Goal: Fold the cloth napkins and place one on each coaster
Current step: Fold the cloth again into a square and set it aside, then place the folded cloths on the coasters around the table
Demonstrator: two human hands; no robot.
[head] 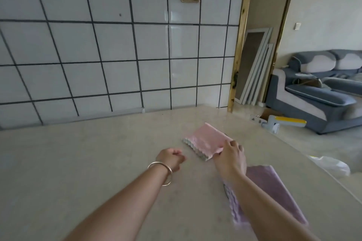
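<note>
Closest to the camera there's a folded purple napkin (274, 193) on the beige tabletop (88, 162), partly under the right forearm; its long axis runs diagonally, from far-left to near-right; a dark sliver peeks out at its left edge, can't tell if that's a coaster. A bit further out, the left hand (171, 157) sits over the table with fingers curled into a loose fist, holding nothing, silver bangle (160, 172) on the wrist; the right hand (230, 155) is just beside it to the right, fingers curled and pinching the near-right corner of a folded pink napkin (205, 141); that one's long axis goes diagonally too, its scalloped edge facing left, a dark bit showing at its far-right edge. Past the table is a white tiled wall (117, 45); off to the right, a grey sofa (317, 92) and white frames (256, 64) leaning by a doorway.
</note>
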